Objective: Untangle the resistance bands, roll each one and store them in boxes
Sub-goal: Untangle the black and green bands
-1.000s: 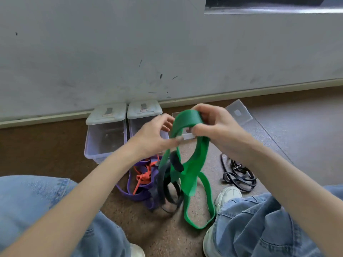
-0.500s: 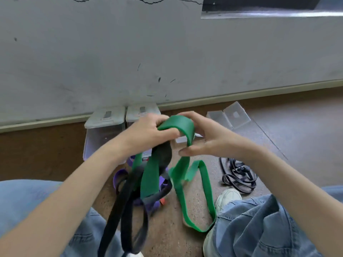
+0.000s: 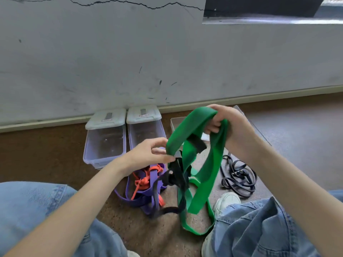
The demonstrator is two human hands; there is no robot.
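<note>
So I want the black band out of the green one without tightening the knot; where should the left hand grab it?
Probably on the black band just below where it passes through the green band, coming from the person's left, where the left hand already pinches. There it hangs as a free strand; lower down it runs into the purple band.

The right hand (image 3: 228, 125) grips the wide green band (image 3: 207, 175) up high; the left hand (image 3: 146, 154) pinches a black band (image 3: 178, 175) threaded through it, near two clear boxes (image 3: 105, 143).
</note>
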